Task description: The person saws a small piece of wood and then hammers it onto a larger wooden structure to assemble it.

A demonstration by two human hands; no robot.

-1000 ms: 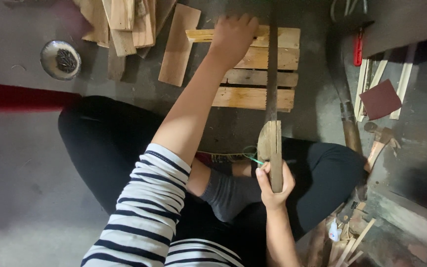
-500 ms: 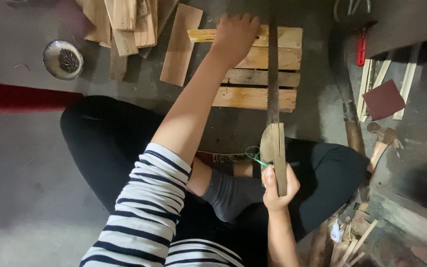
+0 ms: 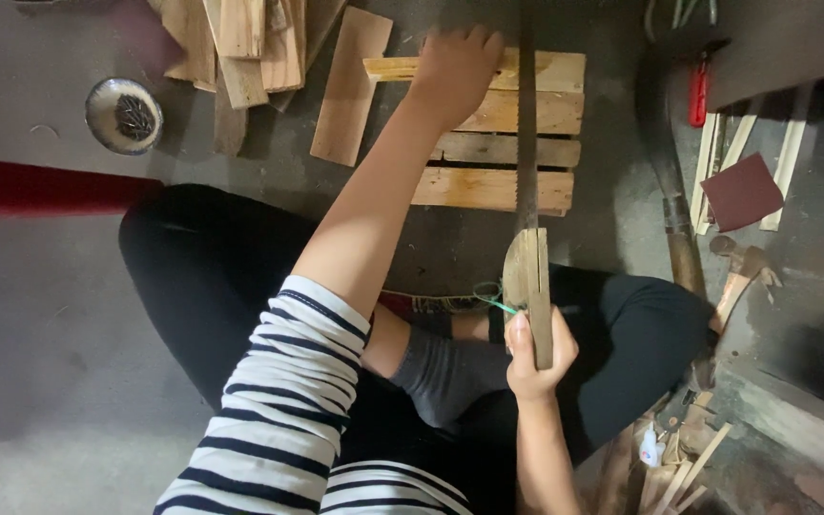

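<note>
- Floor [image 3: 40, 315]: grey concrete, dusty and scuffed; the person sits on it cross-legged, so all work lies low and within arm's reach.
- Slatted wooden piece [image 3: 503, 143]: pale boards nailed side by side, flat on the floor just ahead of the right grip; left hand [image 3: 455, 62] presses down on its far slat, fingers spread flat, likely to keep it from shifting under the blade.
- Hand saw [image 3: 527, 191]: long blade laid across the slats; right hand [image 3: 531, 358] is wrapped tight around its wooden handle, near the knee.
- Loose planks [image 3: 240, 43]: heaped left of the left grip.
- Sandpaper sheet [image 3: 741, 191]: reddish, well right of the saw.
- Metal bowl [image 3: 124, 115]: far left, contents unclear.
</note>
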